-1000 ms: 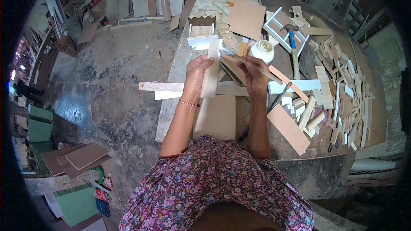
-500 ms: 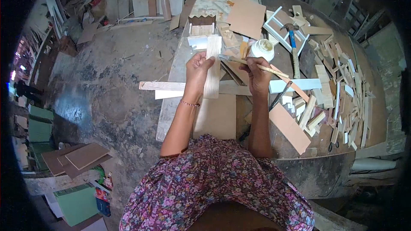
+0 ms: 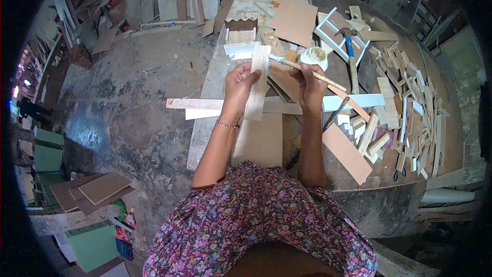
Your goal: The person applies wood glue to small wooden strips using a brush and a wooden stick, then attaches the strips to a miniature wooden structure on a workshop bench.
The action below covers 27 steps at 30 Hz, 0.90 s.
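Note:
A flat, pale wooden strip (image 3: 258, 87) is gripped in my left hand (image 3: 238, 83), thumb across its face, its top tilted slightly to the right. My right hand (image 3: 310, 83) pinches the long wooden handle of a brush (image 3: 294, 65). The brush's tip is at the strip's right edge near the top. Just behind my right hand stands an open white jar (image 3: 313, 58) with pale contents. A small wooden piece with a scalloped edge (image 3: 241, 31) sits beyond the strip.
A hammer (image 3: 350, 51) lies by a white frame (image 3: 335, 36) at the back right. Wood offcuts (image 3: 410, 107) are heaped on the right. A long wooden strip (image 3: 195, 103) juts past the table's left edge. Brown boards (image 3: 105, 190) lie at the lower left.
The strip in my left hand has tilted, its top shifting right. The brush tip has moved slightly right and up along with it, and my right hand is slightly higher.

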{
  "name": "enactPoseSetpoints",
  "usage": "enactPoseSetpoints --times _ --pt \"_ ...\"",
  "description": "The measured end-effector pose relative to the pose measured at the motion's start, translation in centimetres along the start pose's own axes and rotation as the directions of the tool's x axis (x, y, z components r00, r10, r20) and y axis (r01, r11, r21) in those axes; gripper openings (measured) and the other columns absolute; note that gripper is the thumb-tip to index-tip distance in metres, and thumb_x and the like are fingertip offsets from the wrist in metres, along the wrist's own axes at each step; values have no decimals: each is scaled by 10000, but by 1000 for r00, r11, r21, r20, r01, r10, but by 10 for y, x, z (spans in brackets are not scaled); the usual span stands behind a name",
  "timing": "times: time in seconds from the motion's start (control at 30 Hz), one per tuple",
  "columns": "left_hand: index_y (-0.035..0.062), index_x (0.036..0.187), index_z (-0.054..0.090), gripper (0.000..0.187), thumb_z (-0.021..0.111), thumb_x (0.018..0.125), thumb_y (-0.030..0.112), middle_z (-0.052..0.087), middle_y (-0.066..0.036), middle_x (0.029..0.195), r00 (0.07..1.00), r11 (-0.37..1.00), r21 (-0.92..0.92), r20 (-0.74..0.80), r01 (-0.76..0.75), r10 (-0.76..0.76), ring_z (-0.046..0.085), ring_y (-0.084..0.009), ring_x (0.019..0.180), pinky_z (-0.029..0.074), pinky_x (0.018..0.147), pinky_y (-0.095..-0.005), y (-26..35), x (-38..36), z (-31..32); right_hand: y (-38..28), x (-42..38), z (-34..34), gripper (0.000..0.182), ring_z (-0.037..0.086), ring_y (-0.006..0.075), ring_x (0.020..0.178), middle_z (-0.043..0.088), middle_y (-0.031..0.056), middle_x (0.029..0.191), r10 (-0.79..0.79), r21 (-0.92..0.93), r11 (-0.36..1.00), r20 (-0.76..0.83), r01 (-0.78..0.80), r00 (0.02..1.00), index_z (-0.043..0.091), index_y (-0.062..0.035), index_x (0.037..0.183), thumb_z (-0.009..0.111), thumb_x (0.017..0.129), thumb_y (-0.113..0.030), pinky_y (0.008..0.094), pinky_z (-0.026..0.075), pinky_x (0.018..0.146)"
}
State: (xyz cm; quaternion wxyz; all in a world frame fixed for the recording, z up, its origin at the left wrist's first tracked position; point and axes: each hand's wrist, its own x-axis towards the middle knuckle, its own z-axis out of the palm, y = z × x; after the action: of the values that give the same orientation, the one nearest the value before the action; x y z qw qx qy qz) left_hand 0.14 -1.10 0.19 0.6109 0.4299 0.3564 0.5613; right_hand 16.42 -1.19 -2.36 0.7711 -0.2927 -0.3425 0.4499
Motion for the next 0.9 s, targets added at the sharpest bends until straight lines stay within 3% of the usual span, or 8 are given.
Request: enactPoseSetpoints --times 0.4,0.6,0.9 --pt "-25 936 523 184 501 757 11 587 -56 784 999 999 21 -36 -38 38 536 -82 637 426 571 -198 1 4 -3 2 -3 -9 146 575 166 562 571 111 704 60 -5 998 34 -60 998 479 -8 733 571 759 -118 278 503 571" --pt "-27 938 524 189 504 755 13 586 -58 794 1000 1000 15 -9 6 -6 536 -83 652 425 582 -200 1 0 -1 0 -1 1 155 562 177 565 550 94 648 29 28 999 -36 -28 999 481 -5 730 583 752 -120 284 482 564" --pt "-28 931 526 189 519 750 26 585 -56 790 1000 1000 20 -18 18 -18 535 -84 649 425 582 -199 0 0 -6 2 -4 -5 152 563 176 563 558 105 657 55 33 998 37 -56 998 483 -5 727 578 756 -120 275 477 581"
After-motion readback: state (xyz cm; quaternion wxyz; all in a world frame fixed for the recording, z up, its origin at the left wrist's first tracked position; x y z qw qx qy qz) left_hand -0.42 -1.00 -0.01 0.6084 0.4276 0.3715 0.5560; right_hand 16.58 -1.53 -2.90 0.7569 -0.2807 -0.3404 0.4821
